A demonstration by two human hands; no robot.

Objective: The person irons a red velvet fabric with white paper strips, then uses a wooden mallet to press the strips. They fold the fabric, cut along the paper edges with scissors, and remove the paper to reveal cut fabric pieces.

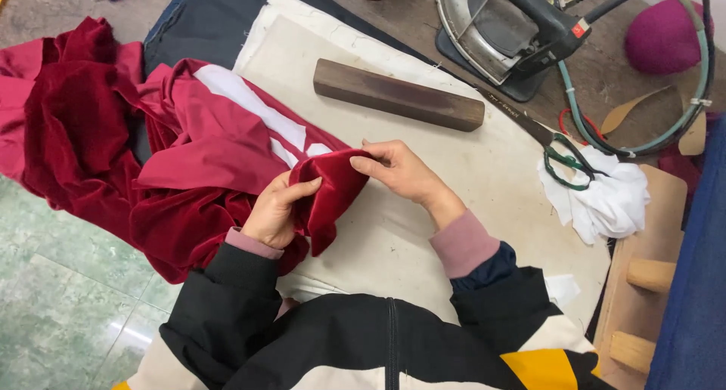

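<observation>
Both hands close on one folded piece of dark red velvet [333, 190], held just above the surface near the person's chest. The left hand [274, 212] has its grip clamped on the piece from the left, thumb on top pressing into the fold and fingers tucked beneath. The right hand [401, 171] meets it from the other side, its fingertips pinching the upper right edge of the same fold, so its grip is shut on the cloth as well. The two hands lie close together with the velvet between them.

The held piece runs on to the left into a large heap of red cloth [113, 148], part velvet, part smoother lining, with a white strip [253, 106] showing across it. The heap spills over the left edge of the surface toward the green tiled floor [60, 284].

Under the hands lies a cream pressing pad [423, 239]. Beyond them, a dark wooden block [398, 95] rests on the pad at a slant. Farther back stands an iron [503, 31] with its hose [665, 133] looping to the right. A pair of scissors [544, 137] lies to the right, handles on a bunch of white cloth [605, 201].
</observation>
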